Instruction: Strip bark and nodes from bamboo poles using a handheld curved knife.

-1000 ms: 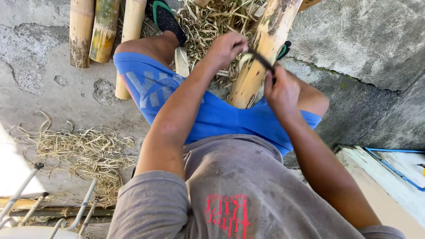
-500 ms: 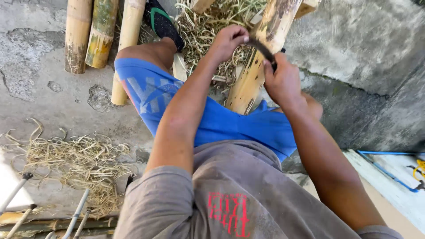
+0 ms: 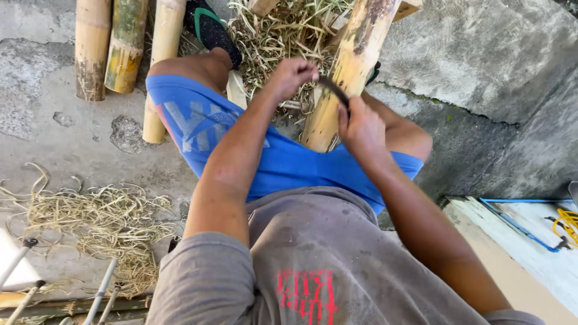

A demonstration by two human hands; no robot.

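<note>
1. The floor [image 3: 66, 150] is rough grey concrete, cracked and pitted, with a shallow round dent near its middle.
2. Daylight falls evenly on it; the setting looks outdoor.
3. Three bamboo poles [image 3: 123, 45] lie side by side at the upper left.
4. A heap of pale dry shavings [image 3: 102, 222] is scattered at the left, and another tangle of shavings [image 3: 280, 30] sits at the top.
5. A large grey concrete slab [image 3: 481, 60] rises at the right.
6. A white board [image 3: 530, 235] with a blue edge lies at the lower right.
</note>
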